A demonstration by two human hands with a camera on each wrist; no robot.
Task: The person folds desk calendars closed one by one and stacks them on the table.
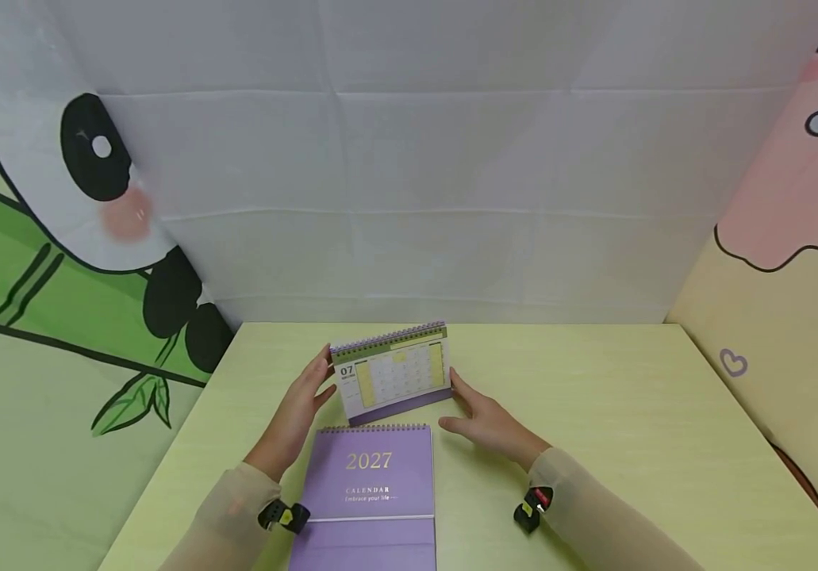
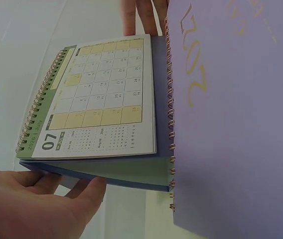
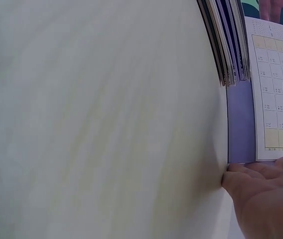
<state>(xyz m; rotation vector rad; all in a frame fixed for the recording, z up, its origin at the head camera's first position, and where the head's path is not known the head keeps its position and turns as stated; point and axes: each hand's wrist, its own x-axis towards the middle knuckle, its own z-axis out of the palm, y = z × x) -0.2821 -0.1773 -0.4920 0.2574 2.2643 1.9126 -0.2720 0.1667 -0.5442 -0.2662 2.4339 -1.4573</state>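
A small desk calendar (image 1: 397, 373), turned to page 07, stands tilted like a tent at the far middle of the table. My left hand (image 1: 301, 412) touches its left side, thumb and fingers resting along the open end in the left wrist view. At its lower right side, the fingers of my right hand (image 1: 490, 424) lie against the edge, with the thumb apart. Nearer to me a purple calendar (image 1: 373, 476) marked 2027 lies with its spiral binding just before the standing calendar's purple base. In the left wrist view, the purple cover (image 2: 231, 124) fills the right side.
The pale yellow table (image 1: 580, 381) ends at a white cloth wall (image 1: 437, 198) behind. A panda-print cloth (image 1: 44, 301) borders the left, and a pink and cream cloth (image 1: 773, 317) the right. Small black cameras (image 1: 526, 511) sit on both wrists.
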